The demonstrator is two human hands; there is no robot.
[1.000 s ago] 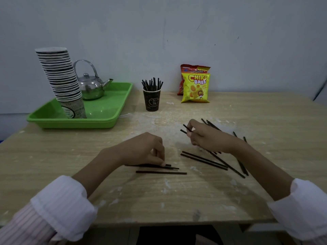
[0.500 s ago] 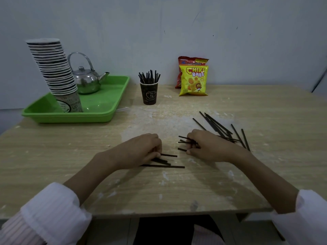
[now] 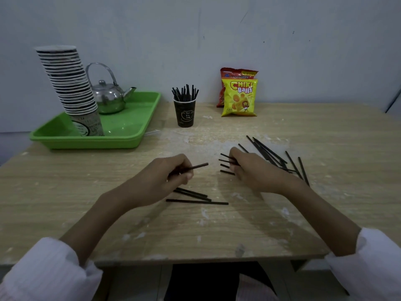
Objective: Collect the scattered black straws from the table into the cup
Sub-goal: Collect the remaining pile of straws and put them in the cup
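Evidently the left hand (image 3: pixel 171 177) had its fingers (image 3: pixel 188 176) clenched round one straw (image 3: pixel 199 166), whose free end poked out to the right, clear of the counter (image 3: pixel 130 213). The right hand (image 3: pixel 253 170) had its fingers (image 3: pixel 234 151) curled over a bundle (image 3: pixel 226 162) whose staggered ends stuck out to the left. Whether that bundle was lifted or pressed to the counter could not be told. A few loose straws (image 3: pixel 195 200) lay just beside the left wrist, and a crossed pile (image 3: pixel 271 155) lay behind the right hand. The cup (image 3: pixel 184 115) stood at the far side, well apart from both hands and bristling with straws.

The main risk looked to be the bundle. Its ends were uneven, so a slack hold could let one slide out on the way across. Uneven tips could also snag the cup's rim or the straws standing inside. The cup appeared to be paper and probably light — a snag or a sideways push might tip it and spill what it held.

The right forearm lay over the pile, so drawing that arm back could drag straws toward the edge. A careless reach from the left might brush the leaning stack (image 3: pixel 67 88) on the tray (image 3: pixel 91 142) — it looked ready to topple.
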